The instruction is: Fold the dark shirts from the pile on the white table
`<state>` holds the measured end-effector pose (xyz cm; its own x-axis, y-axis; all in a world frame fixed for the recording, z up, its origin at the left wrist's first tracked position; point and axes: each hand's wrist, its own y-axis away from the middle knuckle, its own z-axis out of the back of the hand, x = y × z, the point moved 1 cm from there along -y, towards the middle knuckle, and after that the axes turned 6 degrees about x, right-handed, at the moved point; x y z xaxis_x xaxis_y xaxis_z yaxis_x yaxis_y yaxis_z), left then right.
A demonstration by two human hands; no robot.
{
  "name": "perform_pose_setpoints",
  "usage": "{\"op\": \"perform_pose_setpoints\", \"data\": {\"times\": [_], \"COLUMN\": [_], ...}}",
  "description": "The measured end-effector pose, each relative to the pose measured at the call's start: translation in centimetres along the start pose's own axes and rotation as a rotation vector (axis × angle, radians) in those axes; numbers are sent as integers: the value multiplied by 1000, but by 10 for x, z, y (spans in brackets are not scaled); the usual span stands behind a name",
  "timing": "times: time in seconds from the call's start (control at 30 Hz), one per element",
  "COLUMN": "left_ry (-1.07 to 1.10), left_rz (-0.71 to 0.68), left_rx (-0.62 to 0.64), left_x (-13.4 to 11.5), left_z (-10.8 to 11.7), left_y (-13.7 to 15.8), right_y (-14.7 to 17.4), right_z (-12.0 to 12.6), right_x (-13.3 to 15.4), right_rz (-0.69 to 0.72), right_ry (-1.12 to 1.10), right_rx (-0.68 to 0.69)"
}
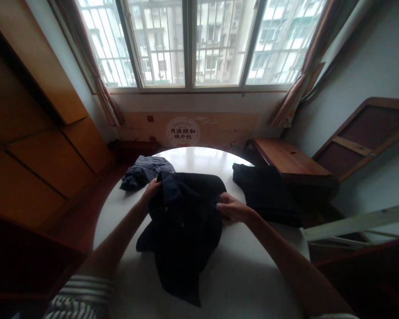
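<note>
A dark navy shirt (186,230) with a collar and small buttons is spread between my hands over the white round table (246,274). My left hand (153,189) is closed on its upper left side, near the collar, with the fingertips partly hidden by cloth. On the right edge of the shirt, my right hand (232,207) pinches the fabric between thumb and fingers. The lower part of the shirt hangs toward me and narrows to a point.
A crumpled grey-blue garment (146,170) lies at the table's far left. Folded dark clothing (269,192) rests at the right edge. Beyond stand a wooden desk (289,155), yellow-brown cabinets (29,146) on the left, and a barred window (216,44) with curtains.
</note>
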<state>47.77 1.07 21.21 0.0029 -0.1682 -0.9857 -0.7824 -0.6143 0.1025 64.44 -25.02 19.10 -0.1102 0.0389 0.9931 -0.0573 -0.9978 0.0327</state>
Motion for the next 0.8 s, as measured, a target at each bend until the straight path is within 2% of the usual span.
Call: {"op": "perform_pose_setpoints", "data": {"times": [0.07,0.2,0.27,0.33,0.43,0.5,0.57,0.63,0.7,0.73,0.8], "left_ry": [33,112,116,120,60,-69,-264,-480,-676,-750,-841], "left_rz": [73,121,125,147,131,38,-97,-207,-186,-115,65], "left_rx": [17,219,283,413,642,644,518,346,283,317,470], "left_x": [1,3,6,10,20,26,28,24,17,14,8], "left_z": [2,-4,-12,-24,-43,-49,-47,-37,-23,-16,-7], "left_y": [-4,6,18,30,42,42,37,29,22,20,21], "right_y": [-6,-10,-8,-7,-8,-11,-14,-17,-19,-19,-18], "right_z": [-5,-8,-8,-7,-7,-8,-10,-10,-10,-9,-9], "right_x": [3,7,9,9,3,-2,-6,-8,-9,-9,-7], "right_rz": [-4,34,114,238,310,285,277,255,157,95,-2], "right_ry": [138,683,851,906,846,758,696,662,658,659,663], "right_rx": [-174,-654,-786,-729,-418,-217,-114,-112,-199,-290,-495]}}
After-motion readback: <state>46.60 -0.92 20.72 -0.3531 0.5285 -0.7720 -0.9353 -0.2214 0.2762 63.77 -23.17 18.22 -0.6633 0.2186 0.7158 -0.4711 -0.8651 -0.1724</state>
